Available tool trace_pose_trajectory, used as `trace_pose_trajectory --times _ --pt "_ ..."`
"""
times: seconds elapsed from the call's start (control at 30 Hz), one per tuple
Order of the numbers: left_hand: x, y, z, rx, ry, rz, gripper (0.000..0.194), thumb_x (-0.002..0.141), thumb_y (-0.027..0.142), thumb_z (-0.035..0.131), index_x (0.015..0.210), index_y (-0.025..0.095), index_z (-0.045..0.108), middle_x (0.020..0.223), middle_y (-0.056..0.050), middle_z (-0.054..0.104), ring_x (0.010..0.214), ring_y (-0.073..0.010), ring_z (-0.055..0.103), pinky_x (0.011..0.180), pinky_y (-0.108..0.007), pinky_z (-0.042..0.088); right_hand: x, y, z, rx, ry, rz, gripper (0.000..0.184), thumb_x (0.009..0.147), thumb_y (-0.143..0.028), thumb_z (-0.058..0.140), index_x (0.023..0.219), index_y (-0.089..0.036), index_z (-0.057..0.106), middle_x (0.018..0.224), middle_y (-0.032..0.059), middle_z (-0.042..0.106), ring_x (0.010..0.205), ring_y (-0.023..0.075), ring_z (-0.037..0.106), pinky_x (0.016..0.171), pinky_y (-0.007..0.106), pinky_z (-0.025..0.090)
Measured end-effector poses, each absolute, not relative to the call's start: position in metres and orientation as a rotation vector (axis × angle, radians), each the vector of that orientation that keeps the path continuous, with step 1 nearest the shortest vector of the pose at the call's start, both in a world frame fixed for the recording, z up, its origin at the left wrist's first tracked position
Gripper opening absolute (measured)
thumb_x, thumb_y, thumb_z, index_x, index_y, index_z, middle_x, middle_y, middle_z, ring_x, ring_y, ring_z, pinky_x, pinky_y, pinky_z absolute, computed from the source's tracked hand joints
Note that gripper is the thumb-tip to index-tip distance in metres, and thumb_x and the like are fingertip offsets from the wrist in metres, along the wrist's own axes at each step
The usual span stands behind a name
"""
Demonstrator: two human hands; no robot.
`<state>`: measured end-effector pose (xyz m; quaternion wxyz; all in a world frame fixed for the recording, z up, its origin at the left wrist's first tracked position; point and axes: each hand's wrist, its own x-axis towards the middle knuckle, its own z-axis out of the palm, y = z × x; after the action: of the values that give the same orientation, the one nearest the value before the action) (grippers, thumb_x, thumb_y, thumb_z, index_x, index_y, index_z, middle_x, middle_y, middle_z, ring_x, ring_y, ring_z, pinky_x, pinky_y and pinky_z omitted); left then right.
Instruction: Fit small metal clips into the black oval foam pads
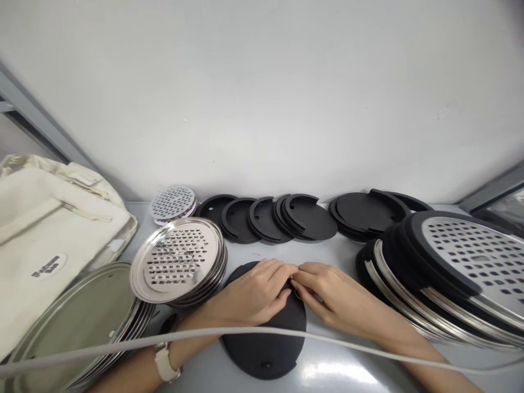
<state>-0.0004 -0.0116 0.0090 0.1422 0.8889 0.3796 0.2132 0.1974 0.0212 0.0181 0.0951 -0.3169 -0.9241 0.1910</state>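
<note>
A flat black round disc lies in front of me on the grey tabletop, with a small dark knob or hole near its front edge. My left hand reaches across it, and its closed fingers meet those of my right hand at the disc's far right rim. Both hands pinch there. A tiny shiny bit shows between the fingertips, too small to name. Beside my left forearm stands a stack of metal discs with perforated faces. Part of the black disc is hidden under my left hand.
Several black round rims lie along the white wall. On the right leans a stack of black-rimmed perforated metal discs. Green round trays and a cream cloth bag occupy the left. A white cable crosses in front.
</note>
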Motion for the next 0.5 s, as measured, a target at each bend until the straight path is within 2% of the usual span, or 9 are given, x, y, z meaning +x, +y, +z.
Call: trace_pose_trajectory --times 0.27,0.5 --pt "-0.0010 -0.0116 0.0087 2.543 1.097 0.605 0.029 0.089 0.015 0.046 0.119 0.017 0.044 0.107 -0.007 0.058 0.104 -0.0197 0.054 0.093 -0.034 0.045 0.1972 0.0224 0.0178 -0.935 -2.794 0.519 0.018 0.093 -0.017 0.039 0.080 -0.017 0.052 0.074 0.0030 0.057 0.063 0.0136 0.052 0.059 0.026 0.034" --pt "-0.0008 -0.0109 0.0076 2.538 1.119 0.594 0.023 0.090 0.011 0.043 0.111 0.017 0.047 0.102 -0.005 0.059 0.097 -0.0177 0.056 0.087 -0.031 0.047 0.1976 0.0198 0.0124 -0.947 -2.822 0.601 0.016 0.092 -0.014 0.039 0.082 -0.017 0.052 0.073 0.0026 0.060 0.063 0.0138 0.055 0.060 0.025 0.035"
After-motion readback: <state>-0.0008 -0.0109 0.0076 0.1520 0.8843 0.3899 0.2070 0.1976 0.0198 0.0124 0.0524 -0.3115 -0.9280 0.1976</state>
